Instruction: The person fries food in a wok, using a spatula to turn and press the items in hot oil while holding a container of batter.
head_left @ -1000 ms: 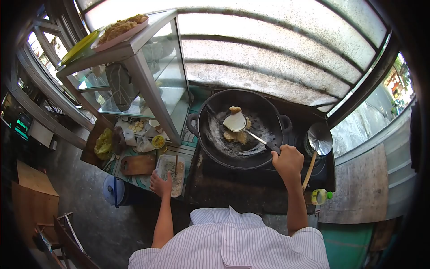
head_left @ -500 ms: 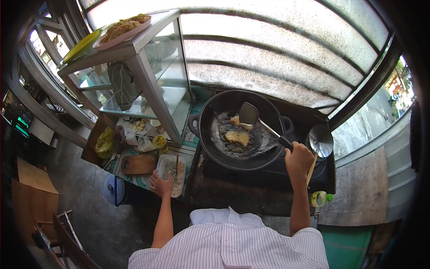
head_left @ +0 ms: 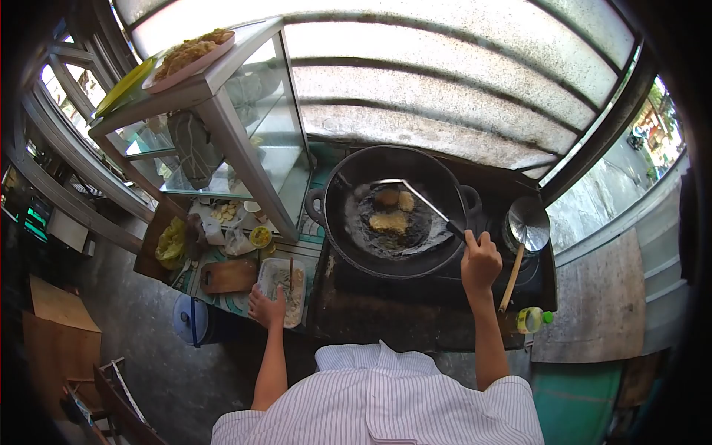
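Note:
My right hand is wrapped round the black handle of a spatula, whose blade is turned edge-on over a black wok. Golden fried pieces lie in the bubbling oil beneath it. At the left, my left hand grips the near left side of a clear plastic container, thumb over its rim. Pale batter or coating and a brown stick are inside the container. Beside it lies a wooden cutting board.
A glass display case stands at the back left, bearing a plate of fried food. Right of the wok are a metal pot, a wooden handle and a green-capped bottle. A lidded bucket stands below the counter.
My right hand has lowered slightly, and the spatula blade has turned from flat to edge-on and moved left, uncovering more fried pieces. My left hand stays at the container.

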The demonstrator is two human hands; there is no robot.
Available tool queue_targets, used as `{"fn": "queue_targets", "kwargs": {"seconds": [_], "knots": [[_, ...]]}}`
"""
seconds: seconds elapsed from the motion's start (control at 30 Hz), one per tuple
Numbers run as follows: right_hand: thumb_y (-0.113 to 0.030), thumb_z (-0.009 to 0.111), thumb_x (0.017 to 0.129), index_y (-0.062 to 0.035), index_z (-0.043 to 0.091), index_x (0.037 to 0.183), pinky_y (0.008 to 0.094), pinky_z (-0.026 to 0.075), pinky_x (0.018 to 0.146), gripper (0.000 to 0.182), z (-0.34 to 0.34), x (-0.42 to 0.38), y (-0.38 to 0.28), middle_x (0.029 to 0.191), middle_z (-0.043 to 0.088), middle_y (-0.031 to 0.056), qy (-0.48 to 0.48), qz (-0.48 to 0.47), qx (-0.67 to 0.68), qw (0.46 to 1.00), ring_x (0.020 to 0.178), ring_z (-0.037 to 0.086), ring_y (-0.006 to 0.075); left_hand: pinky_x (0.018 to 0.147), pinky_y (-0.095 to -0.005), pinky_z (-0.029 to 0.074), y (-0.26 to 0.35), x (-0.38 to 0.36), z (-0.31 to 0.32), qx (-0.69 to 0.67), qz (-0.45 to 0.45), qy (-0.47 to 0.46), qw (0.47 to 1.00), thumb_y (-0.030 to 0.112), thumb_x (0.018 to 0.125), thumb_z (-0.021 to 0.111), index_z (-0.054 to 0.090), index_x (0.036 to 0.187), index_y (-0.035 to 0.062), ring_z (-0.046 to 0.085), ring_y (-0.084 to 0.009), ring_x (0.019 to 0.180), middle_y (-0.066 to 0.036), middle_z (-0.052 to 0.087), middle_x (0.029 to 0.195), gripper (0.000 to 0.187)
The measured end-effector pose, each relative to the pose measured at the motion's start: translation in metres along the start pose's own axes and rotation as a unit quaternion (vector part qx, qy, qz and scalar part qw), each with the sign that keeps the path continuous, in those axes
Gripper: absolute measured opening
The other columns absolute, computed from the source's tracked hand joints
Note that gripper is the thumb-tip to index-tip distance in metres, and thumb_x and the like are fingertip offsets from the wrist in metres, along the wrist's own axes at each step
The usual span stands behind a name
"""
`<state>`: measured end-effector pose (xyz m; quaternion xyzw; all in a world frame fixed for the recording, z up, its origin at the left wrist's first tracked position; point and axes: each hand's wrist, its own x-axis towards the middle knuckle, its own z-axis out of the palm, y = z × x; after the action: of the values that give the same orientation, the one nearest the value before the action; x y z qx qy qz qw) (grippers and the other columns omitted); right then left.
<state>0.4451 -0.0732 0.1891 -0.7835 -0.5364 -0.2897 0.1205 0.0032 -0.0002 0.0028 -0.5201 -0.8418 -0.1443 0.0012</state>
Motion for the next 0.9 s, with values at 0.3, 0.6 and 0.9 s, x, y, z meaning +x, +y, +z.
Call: {"fn": "queue_targets", "kwargs": {"seconds": [0.3,0.6,0.9], "knots": [[-0.009,0.068,0.072,-0.0215,0.069,0.11,0.0351,0.042,0.059,0.04,-0.009,-0.051,-0.007,0.085,0.053,0.0014,-0.006,-0.004,0.055,0.998,0.071,0.053,0.0217,0.094,-0.0472,0.036,0.0,0.0,0.0,0.002,0.003,0.008,1.0,0.055,0.078,0.062,0.044,0.128,0.0096,0.048,-0.031,0.114,-0.012,0.052,0.119,0.07],[-0.028,0.074,0.076,-0.0176,0.07,0.104,0.0359,0.044,0.059,0.03,-0.024,-0.087,0.0,0.075,0.056,0.0019,-0.056,0.115,0.117,0.985,0.071,0.058,0.0222,0.094,-0.0476,0.035,0.002,0.0,-0.003,0.002,0.001,-0.006,1.0,0.055,0.078,0.062,0.044,0.129,0.0099,0.048,-0.0312,0.114,-0.012,0.052,0.12,0.071],[-0.023,0.069,0.08,-0.0151,0.066,0.11,0.037,0.047,0.065,0.031,-0.015,-0.075,-0.022,0.082,0.057,0.0036,-0.037,0.174,0.117,0.977,0.077,0.06,0.0242,0.095,-0.0484,0.034,0.0,0.0,0.0,-0.001,0.004,-0.005,1.0,0.055,0.079,0.062,0.043,0.129,0.0103,0.047,-0.0315,0.115,-0.013,0.051,0.121,0.07]]}}
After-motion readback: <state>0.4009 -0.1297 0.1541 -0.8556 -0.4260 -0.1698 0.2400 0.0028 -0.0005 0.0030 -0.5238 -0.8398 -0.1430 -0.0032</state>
